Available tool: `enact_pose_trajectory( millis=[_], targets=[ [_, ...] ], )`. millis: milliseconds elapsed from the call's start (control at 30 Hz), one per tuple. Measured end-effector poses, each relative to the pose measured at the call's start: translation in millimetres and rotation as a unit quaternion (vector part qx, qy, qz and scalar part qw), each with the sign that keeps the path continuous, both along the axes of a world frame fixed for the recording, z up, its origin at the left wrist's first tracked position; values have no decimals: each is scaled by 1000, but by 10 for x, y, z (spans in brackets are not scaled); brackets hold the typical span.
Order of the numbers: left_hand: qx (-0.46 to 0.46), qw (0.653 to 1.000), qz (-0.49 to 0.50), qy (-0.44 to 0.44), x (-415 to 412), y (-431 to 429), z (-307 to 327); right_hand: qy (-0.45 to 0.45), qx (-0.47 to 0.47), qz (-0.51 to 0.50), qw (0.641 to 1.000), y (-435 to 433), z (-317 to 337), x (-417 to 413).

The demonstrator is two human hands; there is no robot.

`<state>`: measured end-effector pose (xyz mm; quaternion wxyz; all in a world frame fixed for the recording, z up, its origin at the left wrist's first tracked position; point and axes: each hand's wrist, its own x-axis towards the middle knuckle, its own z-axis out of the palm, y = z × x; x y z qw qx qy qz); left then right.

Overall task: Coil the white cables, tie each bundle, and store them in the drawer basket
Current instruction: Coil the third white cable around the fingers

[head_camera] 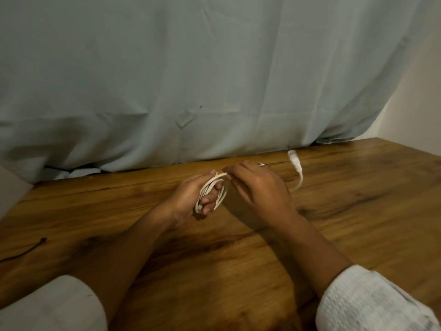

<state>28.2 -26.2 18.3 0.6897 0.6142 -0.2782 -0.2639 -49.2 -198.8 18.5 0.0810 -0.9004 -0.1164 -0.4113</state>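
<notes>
Fingers (207,201) of the left hand (188,193) are curled inside the coil (223,195) of white cable, which is wound round them in several loops. The thumb is laid along the top of the coil. Just right of the coil, the fingertips (228,172) of the right hand (260,187) are closed together in a pinch on the strand where it leaves the top loop. Whether the strand is clamped hard or only guided cannot be told. From that pinch the free tail (298,183) runs behind the right hand and comes out well to the right of the coil, ending in a blurred plug (294,160) that is lifted off the table (238,263). The coil itself is held just above the table.

The step in hand is judged to be the last of the winding, since only a short tail is left. It would be done well if the strand were kept lightly taut and each turn laid flat beside the others, not across them. The left fingers should be kept spread enough for the bundle to be slipped off without collapsing. Enough tail should be spared for tying. Care is advised with the swinging plug, which could catch a loop.

Far left of the coil, a thin dark cord (28,249) lies on the table.
</notes>
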Motion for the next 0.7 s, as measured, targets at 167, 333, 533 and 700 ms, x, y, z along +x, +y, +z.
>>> enact_pose_trajectory(
  millis=[167, 333, 533, 700],
  targets=[
    [-74, 985, -103, 116, -73, 45, 111, 3, -7, -112, 994, -102, 1, 67],
    [-105, 976, -114, 154, -84, 88, 157, 71, -14, -115, 991, -82, -67, 67],
    [-109, 971, -130, 166, -102, 124, 188, -63, 14, -179, 982, -110, -97, 75],
    [-126, 960, -179, 172, -75, 150, 151, -15, 59, -210, 976, -147, -136, 105]
  ],
)
